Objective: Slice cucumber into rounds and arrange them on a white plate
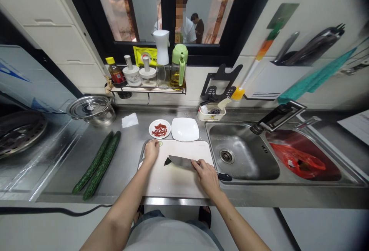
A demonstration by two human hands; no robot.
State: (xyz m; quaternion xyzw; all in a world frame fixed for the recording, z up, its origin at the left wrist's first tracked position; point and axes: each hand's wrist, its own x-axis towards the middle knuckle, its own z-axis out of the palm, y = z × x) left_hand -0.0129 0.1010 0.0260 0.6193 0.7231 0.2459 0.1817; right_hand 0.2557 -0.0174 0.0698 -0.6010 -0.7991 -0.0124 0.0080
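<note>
My left hand (151,150) is closed, its fingertips pinched at a small round cucumber slice (160,143) by the far left edge of the white cutting board (178,185). In my right hand (206,175) is a kitchen knife (182,162), its blade pointing left above the board and its black handle end sticking out toward the sink. A dark green cucumber end (167,161) lies at the blade's tip. Just beyond the board stand a small plate of chopped red pieces (160,130) and a white square plate (185,129). Two whole cucumbers (99,166) lie side by side on the left counter.
A steel double sink (245,155) adjoins the board's right side, with a red plastic bag (300,162) in its right basin. A lidded steel pot (93,110) and a white tissue (130,120) are at the back left. Seasoning bottles fill a wall rack (150,89).
</note>
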